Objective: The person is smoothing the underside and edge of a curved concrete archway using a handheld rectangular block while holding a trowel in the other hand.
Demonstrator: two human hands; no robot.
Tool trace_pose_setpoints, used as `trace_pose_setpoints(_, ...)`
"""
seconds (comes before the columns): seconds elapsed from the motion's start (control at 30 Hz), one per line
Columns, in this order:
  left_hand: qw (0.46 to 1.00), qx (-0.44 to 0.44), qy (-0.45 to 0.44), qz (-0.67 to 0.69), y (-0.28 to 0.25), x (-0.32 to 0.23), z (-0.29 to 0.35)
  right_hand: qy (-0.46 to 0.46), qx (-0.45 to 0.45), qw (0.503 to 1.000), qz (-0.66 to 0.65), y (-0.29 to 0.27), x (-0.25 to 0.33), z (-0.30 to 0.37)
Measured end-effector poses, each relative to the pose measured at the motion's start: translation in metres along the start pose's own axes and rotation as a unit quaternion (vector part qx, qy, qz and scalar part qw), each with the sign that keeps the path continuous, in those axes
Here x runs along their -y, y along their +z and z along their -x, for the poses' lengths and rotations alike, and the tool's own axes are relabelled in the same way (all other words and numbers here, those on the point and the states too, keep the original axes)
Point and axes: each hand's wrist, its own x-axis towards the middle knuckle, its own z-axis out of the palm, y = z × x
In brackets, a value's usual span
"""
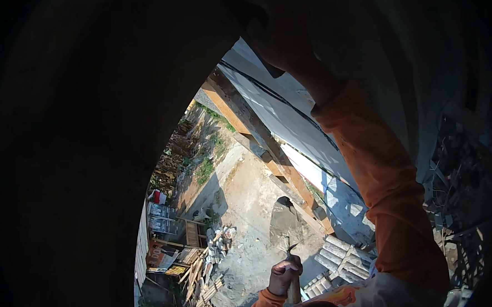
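Observation:
Low in the view, my left hand (284,275) is closed around the wooden handle of a trowel (294,294). Its blade points away from me and looks coated with grey mortar (285,227). My right arm, in an orange sleeve, reaches up along the right side. At its end my right hand (287,47) is in deep shadow, closed on a dark flat-edged tool (272,67) whose kind I cannot make out. That tool is against or close to a large dark surface (79,151) filling the left and top; contact is hidden by the shadow.
Far below lies sandy ground (239,181). A long timber beam (268,152) runs diagonally beside a pale sheet (305,122). Stacked pale logs or pipes (340,259) lie at lower right. Scrap wood (200,284) and a small shack (164,244) stand at lower left.

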Motion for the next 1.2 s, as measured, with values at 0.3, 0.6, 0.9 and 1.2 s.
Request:
trace_pose_setpoints(0.3, 1.000, -0.020, -0.005, 0.012, 0.005, 0.001, 0.006, -0.078, -0.084, 0.993, -0.005, 0.019, 0.034, 0.016)
trace_pose_setpoints(0.6, 0.999, -0.022, -0.027, 0.031, 0.003, 0.001, 0.003, -0.055, -0.004, 0.997, -0.052, 0.035, 0.053, 0.030)
trace_pose_setpoints(0.9, 0.999, 0.002, -0.025, 0.032, 0.000, 0.003, 0.006, -0.070, -0.130, 0.985, 0.088, 0.020, -0.003, -0.015)
trace_pose_setpoints(1.2, 0.999, -0.017, -0.017, 0.027, 0.007, -0.001, 0.004, -0.069, -0.006, 0.995, -0.074, 0.037, 0.082, 0.040)
